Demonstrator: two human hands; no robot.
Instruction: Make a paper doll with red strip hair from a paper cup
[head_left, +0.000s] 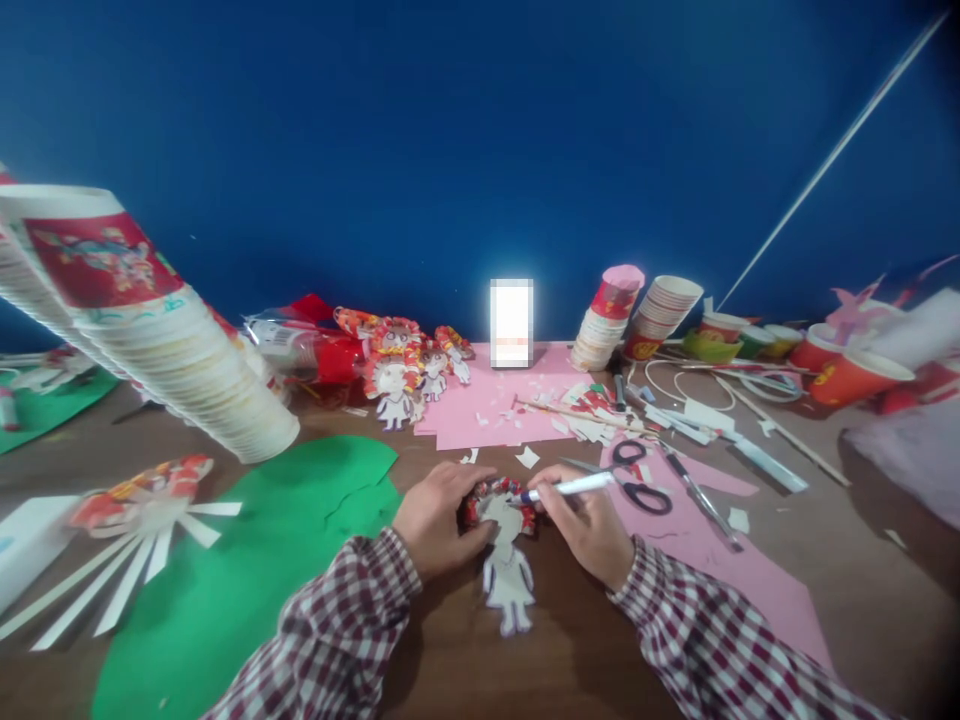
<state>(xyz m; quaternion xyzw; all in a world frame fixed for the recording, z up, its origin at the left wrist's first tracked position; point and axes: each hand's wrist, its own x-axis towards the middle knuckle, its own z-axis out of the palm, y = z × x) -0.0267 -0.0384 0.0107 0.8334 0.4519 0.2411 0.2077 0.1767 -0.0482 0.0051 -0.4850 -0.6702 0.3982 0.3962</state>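
Note:
A white paper doll (508, 580) with purple outlines and a red patterned fringe round its head lies on the brown table in front of me. My left hand (441, 515) curves round the left of the head, its thumb across the paper and its fingers at the fringe. In my right hand (592, 525) is a white marker (574, 487) with a dark tip, which points at the doll's face. Whether the tip touches the paper is too small to tell. Scissors (641, 480) with dark handles lie just beyond my right hand.
Green paper (247, 560) and a tall leaning stack of paper cups (180, 330) are at left. More paper dolls (394, 385) stand behind. Pink paper (480, 405) with scraps, a craft knife (701, 495) and further cup stacks (600, 325) occupy the back and right. A blurred bright screen (511, 322) stands centre back.

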